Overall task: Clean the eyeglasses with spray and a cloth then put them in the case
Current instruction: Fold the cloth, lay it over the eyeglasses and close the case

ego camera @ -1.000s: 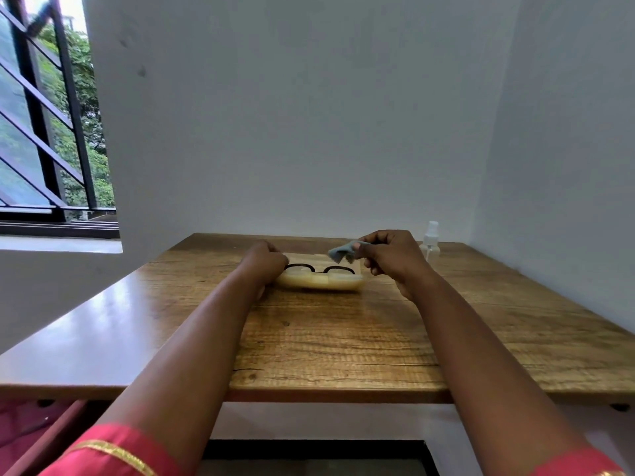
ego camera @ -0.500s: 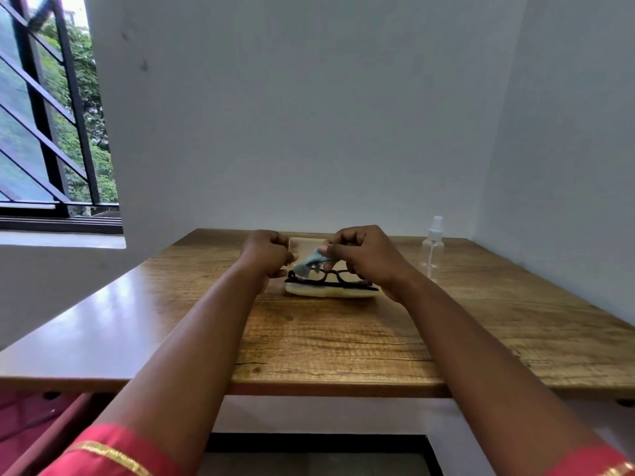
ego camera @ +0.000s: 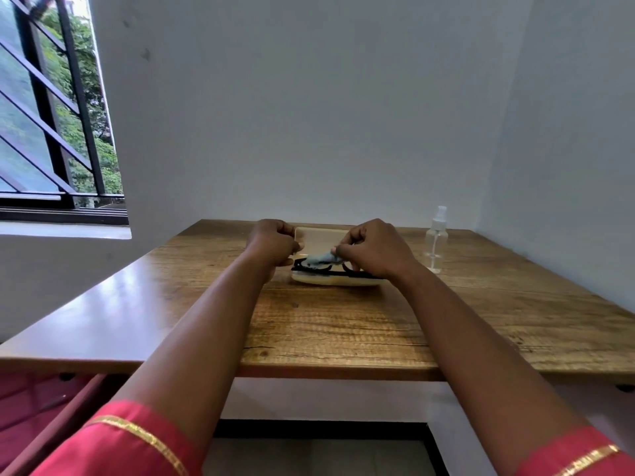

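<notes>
Black-framed eyeglasses (ego camera: 319, 269) lie across the open cream case (ego camera: 335, 281) on the wooden table (ego camera: 343, 324). The case lid (ego camera: 319, 235) stands up behind them. My right hand (ego camera: 372, 249) pinches a small light-blue cloth (ego camera: 321, 258) and holds it against the left lens. My left hand (ego camera: 273, 242) is curled at the left end of the frame; its fingertips are hidden, so I cannot see what they hold. The right part of the frame is hidden under my right hand.
A clear spray bottle (ego camera: 436, 240) with a white nozzle stands on the table to the right of the case, near the right wall. A barred window (ego camera: 51, 115) is at the far left. The table's front edge is close to me.
My right hand brought the cloth from above the case's right side down and left onto the glasses. The glasses now lie tilted across the case. The camera tilted slightly up.
</notes>
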